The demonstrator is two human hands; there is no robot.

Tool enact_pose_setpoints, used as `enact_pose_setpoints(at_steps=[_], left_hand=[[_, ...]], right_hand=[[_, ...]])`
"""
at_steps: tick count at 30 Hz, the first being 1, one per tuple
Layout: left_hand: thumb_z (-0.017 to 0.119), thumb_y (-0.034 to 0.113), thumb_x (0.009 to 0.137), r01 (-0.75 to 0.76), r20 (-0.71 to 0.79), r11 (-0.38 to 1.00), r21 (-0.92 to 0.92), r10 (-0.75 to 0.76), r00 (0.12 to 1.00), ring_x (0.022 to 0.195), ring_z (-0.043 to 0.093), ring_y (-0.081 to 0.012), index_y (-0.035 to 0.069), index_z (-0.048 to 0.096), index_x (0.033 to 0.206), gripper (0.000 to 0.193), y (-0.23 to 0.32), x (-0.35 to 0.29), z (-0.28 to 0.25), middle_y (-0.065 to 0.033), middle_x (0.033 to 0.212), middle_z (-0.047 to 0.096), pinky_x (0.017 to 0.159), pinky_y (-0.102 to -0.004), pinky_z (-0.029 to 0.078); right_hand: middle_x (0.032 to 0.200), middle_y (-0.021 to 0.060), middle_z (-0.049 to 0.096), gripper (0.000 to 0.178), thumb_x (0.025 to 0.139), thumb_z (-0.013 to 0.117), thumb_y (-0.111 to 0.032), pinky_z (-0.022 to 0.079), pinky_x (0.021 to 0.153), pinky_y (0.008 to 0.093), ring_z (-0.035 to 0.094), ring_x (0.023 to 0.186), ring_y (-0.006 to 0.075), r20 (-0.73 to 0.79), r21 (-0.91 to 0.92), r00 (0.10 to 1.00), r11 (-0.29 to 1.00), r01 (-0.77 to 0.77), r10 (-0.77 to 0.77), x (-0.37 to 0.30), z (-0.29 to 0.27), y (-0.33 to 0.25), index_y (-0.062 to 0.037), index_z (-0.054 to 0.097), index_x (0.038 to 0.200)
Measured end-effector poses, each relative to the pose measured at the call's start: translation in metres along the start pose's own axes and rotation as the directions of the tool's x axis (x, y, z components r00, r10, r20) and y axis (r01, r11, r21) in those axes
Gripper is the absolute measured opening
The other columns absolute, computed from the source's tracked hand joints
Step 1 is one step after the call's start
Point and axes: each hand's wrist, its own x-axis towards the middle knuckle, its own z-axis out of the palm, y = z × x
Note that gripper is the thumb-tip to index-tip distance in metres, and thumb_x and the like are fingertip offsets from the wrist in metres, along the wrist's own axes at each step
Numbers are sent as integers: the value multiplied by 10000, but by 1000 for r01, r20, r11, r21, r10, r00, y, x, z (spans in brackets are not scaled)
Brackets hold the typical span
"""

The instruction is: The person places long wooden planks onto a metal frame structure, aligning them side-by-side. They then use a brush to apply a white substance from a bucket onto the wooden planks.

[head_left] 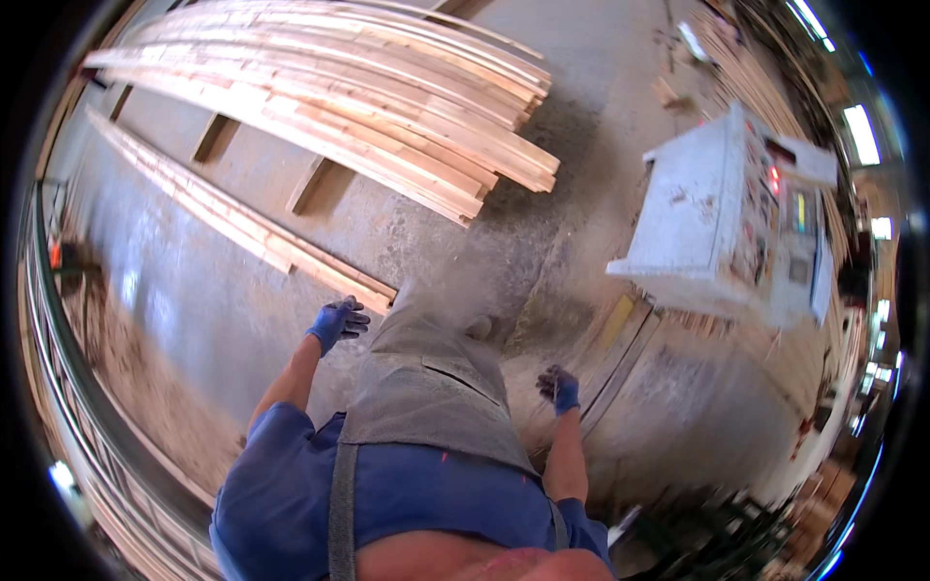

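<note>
My left hand (339, 324), in a blue glove, hangs with its fingers loosely apart and nothing in them. Closest to it is the near end of a narrow row of long wooden strips (252, 229) lying low along the floor; I see a small gap between hand and wood. On the other side of my grey apron (426, 402), my right hand (559, 387) hangs low in a blue glove with dark fingers. Its fingers are slightly bent and apart, and they hold nothing I can see.
Ahead on the left, a broad stack of pale boards (320, 102) rests on wooden bearers (308, 186). A white control cabinet (683, 208) with lit buttons stands on the right. A metal railing (92, 402) curves along the left. More long strips (751, 77) lie at the far right.
</note>
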Motion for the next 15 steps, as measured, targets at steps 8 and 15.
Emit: enact_pose_setpoints(at_steps=[8,15], left_hand=[[483,501,995,-30,-133,915,-401,-25,991,919,706,-257,70,581,1284,529,65,97,74,-143,1107,710,808,-406,546],[489,485,997,-194,29,921,-339,216,976,1024,681,-263,62,583,1299,528,173,212,190,-158,1157,692,908,-404,527]], right_hand=[[1153,136,659,488,942,581,-465,553,769,444,664,950,291,213,-330,971,927,177,-109,122,79,-251,-123,567,1290],[1554,149,323,687,972,477,-544,396,1041,522,442,1321,337,313,-404,948,912,76,59,211,140,-377,-191,297,1533]])
